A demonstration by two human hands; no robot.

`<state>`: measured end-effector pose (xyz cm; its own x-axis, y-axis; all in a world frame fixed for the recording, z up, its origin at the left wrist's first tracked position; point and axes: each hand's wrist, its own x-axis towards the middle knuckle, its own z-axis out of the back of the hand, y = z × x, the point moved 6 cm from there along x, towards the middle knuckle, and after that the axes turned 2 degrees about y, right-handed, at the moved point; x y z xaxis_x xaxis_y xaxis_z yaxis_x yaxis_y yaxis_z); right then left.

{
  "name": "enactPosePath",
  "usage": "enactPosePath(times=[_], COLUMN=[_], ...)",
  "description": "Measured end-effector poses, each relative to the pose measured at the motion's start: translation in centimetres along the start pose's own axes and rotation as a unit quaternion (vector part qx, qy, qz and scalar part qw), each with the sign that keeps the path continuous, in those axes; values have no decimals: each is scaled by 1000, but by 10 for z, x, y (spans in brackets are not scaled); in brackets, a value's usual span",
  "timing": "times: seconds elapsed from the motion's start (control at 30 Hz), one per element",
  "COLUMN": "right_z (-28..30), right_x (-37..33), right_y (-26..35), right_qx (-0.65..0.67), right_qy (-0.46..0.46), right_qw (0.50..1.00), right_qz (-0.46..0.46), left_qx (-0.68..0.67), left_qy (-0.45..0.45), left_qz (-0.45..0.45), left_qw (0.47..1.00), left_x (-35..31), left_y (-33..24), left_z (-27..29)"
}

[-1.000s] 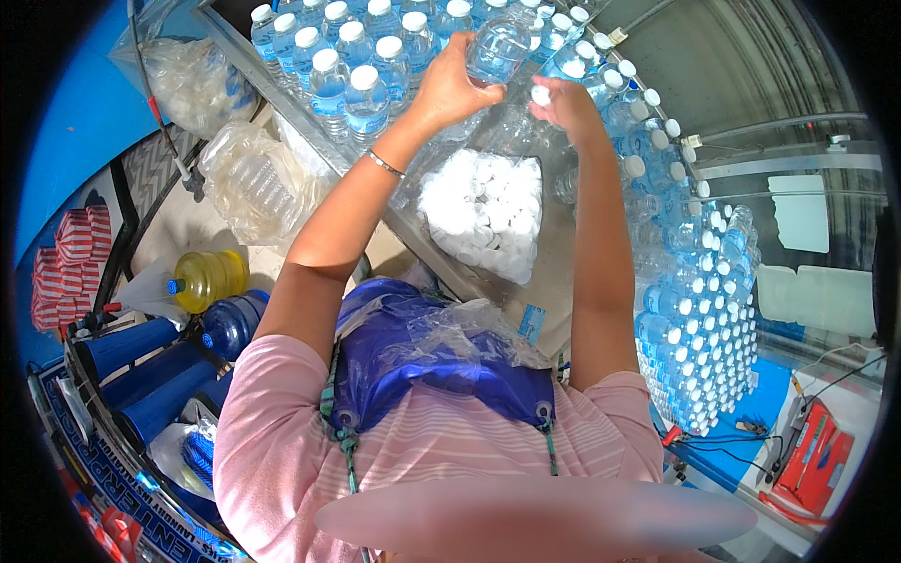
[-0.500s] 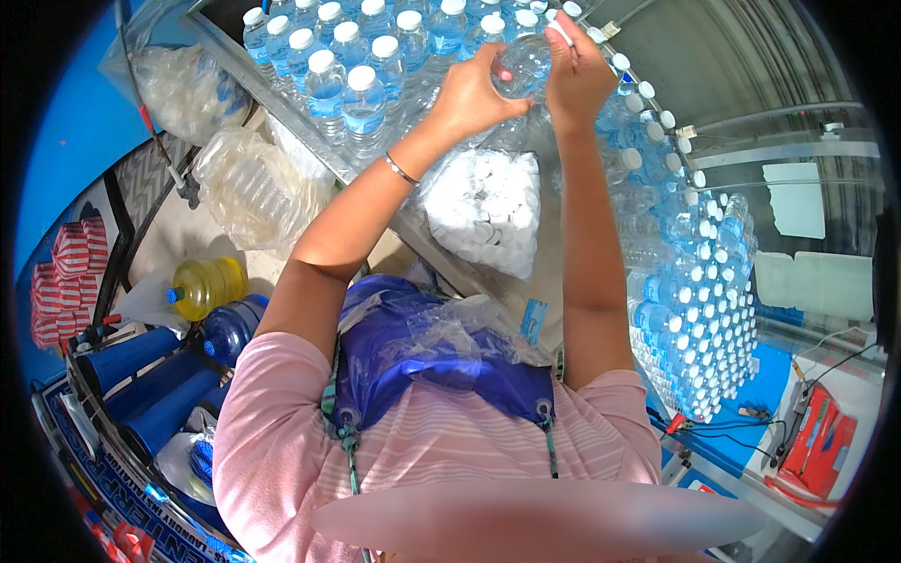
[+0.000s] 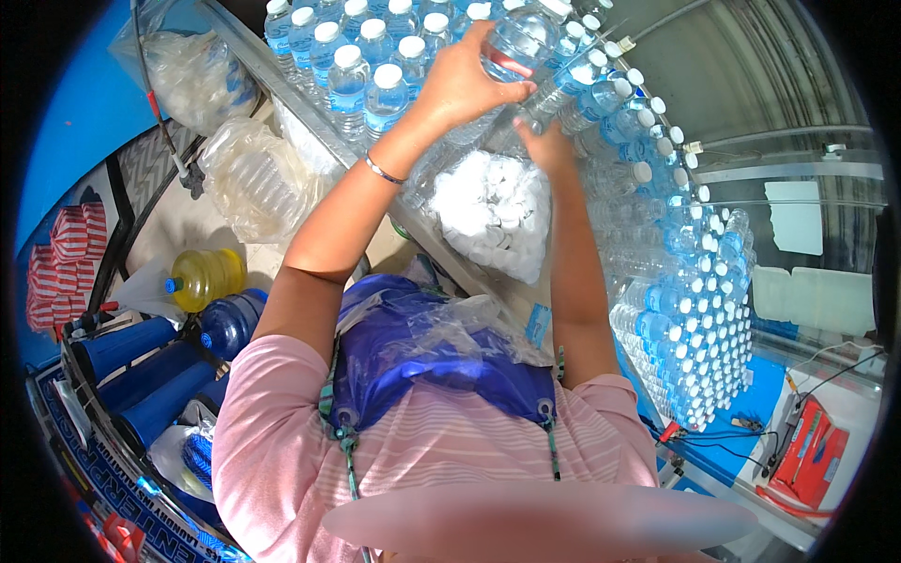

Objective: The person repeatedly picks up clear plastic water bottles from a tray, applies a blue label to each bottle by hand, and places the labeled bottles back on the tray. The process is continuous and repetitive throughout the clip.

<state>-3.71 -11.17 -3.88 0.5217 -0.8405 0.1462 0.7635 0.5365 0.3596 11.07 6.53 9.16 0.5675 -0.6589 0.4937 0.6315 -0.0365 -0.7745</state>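
Near the top centre, my left hand [image 3: 469, 84] is wrapped round a clear plastic bottle [image 3: 523, 42]. The bottle tilts, with its white-capped end toward the upper right. Lower down, my right hand [image 3: 549, 148] has its thumb and fingers curled in, beside clear plastic bottles; what they hold is hard to make out. Just below the hands sits a clear bag of white bottle caps [image 3: 493, 216] on a metal-edged work surface [image 3: 427, 239]. Upright bottles with blue labels and white caps [image 3: 386, 98] stand in rows left of my left hand.
Many capped bottles [image 3: 699, 310] lie stacked on the right. Bags of clear plastic [image 3: 253, 178] hang at the left, above a yellow water jug [image 3: 208, 279] and a blue jug [image 3: 231, 324]. A red tool case [image 3: 809, 455] lies at the lower right.
My right hand has left the bottle's capped end and moved down toward the bag of caps. My left hand keeps the bottle, now turned and slightly higher.
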Motion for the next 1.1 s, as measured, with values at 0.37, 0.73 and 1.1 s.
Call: enactPosePath(times=[0.37, 0.73, 1.1], right_z=[79, 45, 81], right_x=[46, 37, 43], right_y=[46, 31, 41], right_qx=[331, 201, 228], right_qy=[-59, -62, -79], right_qw=[923, 970, 958], right_qz=[187, 125, 157], left_qx=[-178, -167, -197], left_qy=[-18, -23, -17], left_qz=[44, 57, 79], left_qw=[983, 984, 977], left_x=[-13, -31, -37], left_y=[17, 16, 23], left_z=[5, 21, 28])
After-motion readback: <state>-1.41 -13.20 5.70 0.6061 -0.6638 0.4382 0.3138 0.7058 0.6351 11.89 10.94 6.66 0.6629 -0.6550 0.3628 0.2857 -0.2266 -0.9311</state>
